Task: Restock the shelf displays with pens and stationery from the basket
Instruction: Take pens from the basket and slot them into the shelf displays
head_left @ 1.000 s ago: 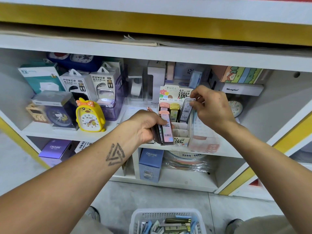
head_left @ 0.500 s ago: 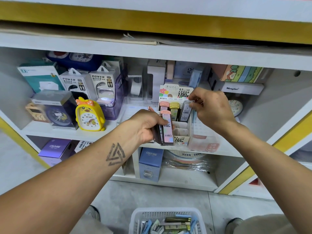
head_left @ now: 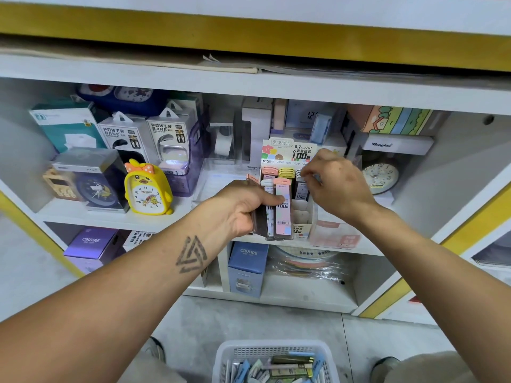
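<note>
My left hand (head_left: 243, 208) grips a stack of slim pencil-lead cases (head_left: 282, 214), the front one pink and lilac, held upright before the shelf edge. Behind it stands a cardboard display box (head_left: 287, 153) printed "0.7 HB 100", with pink and yellow cases in its back row. My right hand (head_left: 337, 186) reaches into the box's right column and pinches a dark lead case (head_left: 302, 189) at its top. A white mesh basket (head_left: 246, 352) with several stationery packs sits on the floor at the bottom centre.
A yellow duck clock (head_left: 146, 189), power bank boxes (head_left: 124, 136) and a purple bin (head_left: 190, 161) fill the shelf's left. A round alarm clock (head_left: 381, 176) stands right of the display. Blue and purple boxes (head_left: 247, 266) sit on the lower shelf.
My right hand has dropped lower into the display box with the dark case. My left hand and its stack have stayed in place.
</note>
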A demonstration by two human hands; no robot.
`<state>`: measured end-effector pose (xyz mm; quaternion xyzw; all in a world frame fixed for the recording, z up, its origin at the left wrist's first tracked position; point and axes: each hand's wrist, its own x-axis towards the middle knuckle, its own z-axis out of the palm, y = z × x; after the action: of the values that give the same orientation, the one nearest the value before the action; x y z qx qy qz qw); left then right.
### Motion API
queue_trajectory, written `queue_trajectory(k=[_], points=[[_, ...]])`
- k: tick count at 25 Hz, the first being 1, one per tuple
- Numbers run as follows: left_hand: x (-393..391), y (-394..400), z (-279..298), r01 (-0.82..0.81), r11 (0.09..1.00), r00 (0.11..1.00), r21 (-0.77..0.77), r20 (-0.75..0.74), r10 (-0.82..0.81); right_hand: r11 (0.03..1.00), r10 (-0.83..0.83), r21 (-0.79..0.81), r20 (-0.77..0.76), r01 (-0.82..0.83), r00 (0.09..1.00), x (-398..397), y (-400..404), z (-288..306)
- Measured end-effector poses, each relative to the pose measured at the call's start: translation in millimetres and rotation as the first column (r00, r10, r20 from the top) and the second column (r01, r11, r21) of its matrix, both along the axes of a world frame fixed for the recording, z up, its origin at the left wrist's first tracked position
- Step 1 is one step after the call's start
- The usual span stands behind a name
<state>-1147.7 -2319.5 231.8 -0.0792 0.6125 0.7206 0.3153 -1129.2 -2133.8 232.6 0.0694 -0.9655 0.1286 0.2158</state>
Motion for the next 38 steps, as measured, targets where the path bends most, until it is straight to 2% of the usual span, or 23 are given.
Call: queue_trajectory(k=[1, 3, 5, 7, 9, 10, 14, 18, 22, 24, 25, 27, 29, 30, 33, 36, 38], points=[[0.4, 0.4, 0.3, 0.009, 1.0, 1.0, 0.005, -0.004, -0.009, 0.986, 0.028, -0.164, 0.037, -0.021, 0.999, -0.1, -4.0, 2.2], [1.9, 0.3, 1.7, 0.024, 1.0, 1.0, -0.001, -0.014, -0.024, 0.88, 0.124, -0.475, 0.199, -0.015, 0.972, -0.3, -13.1, 5.6], [2.5, -1.5, 3.6, 0.035, 0.999, 0.999, -0.004, -0.011, -0.035, 0.779, 0.193, -0.626, 0.304, 0.042, 0.933, -1.7, -17.9, 4.7], [0.0, -6.8, 5.7, 0.002, 1.0, 1.0, -0.018, 0.001, -0.002, 0.681, 0.183, -0.729, 0.257, 0.066, 0.949, -3.7, -16.0, 7.1], [-5.3, -15.7, 6.1, -0.082, 0.996, 0.997, -0.044, 0.01, 0.082, 0.595, 0.122, -0.802, 0.148, 0.047, 0.981, -5.4, -9.8, 12.8], [-8.0, -20.5, 5.8, -0.125, 0.991, 0.992, -0.054, 0.009, 0.126, 0.603, 0.095, -0.798, 0.093, 0.017, 0.991, -6.0, -7.2, 14.7], [-10.0, -34.7, 4.4, -0.201, 0.978, 0.98, -0.059, -0.004, 0.201, 0.772, 0.121, -0.625, -0.028, -0.112, 0.992, -7.8, -14.9, 7.1], [-8.8, -42.8, 1.3, -0.183, 0.982, 0.983, -0.04, 0.023, 0.184, 0.944, 0.155, -0.275, -0.126, -0.184, 0.98, -13.7, -29.6, -5.0], [-5.4, -48.3, -0.1, -0.093, 0.995, 0.996, -0.041, 0.008, 0.093, 0.984, 0.165, -0.043, -0.163, -0.174, 0.973, -21.4, -39.0, -15.7], [-3.8, -50.5, 0.7, -0.036, 0.998, 0.999, -0.044, -0.021, 0.036, 0.984, 0.177, 0.008, -0.146, -0.177, 0.973, -23.8, -41.3, -17.4], [-3.5, -50.9, 0.8, -0.01, 0.999, 0.999, -0.039, -0.036, 0.009, 0.982, 0.179, -0.033, -0.14, -0.185, 0.974, -24.4, -42.4, -17.5], [-2.2, -50.3, 1.6, 0.039, 0.999, 0.998, -0.023, -0.047, -0.04, 0.928, 0.182, -0.322, -0.048, -0.188, 0.982, -22.0, -48.3, -12.4], [1.2, -47.5, 3.3, 0.096, 0.995, 0.994, -0.014, -0.043, -0.097, 0.763, 0.277, -0.627, 0.103, -0.154, 0.955, -16.7, -58.4, -6.2], [3.3, -45.6, 4.0, 0.123, 0.992, 0.991, -0.018, -0.042, -0.123, 0.718, 0.326, -0.681, 0.141, -0.148, 0.935, -14.3, -61.9, -4.1], [7.9, -40.0, 6.9, 0.184, 0.982, 0.981, -0.04, -0.05, -0.186, 0.703, 0.395, -0.691, 0.184, -0.168, 0.9, -7.6, -63.8, 1.7], [9.6, -40.5, 8.9, 0.246, 0.965, 0.965, -0.094, -0.063, -0.253, 0.563, 0.425, -0.819, 0.171, -0.111, 0.889, -7.2, -53.6, 7.0], [8.8, -41.6, 6.2, 0.251, 0.944, 0.958, -0.215, -0.086, -0.275, 0.489, 0.399, -0.871, 0.172, -0.051, 0.901, -8.6, -45.6, 11.3]])
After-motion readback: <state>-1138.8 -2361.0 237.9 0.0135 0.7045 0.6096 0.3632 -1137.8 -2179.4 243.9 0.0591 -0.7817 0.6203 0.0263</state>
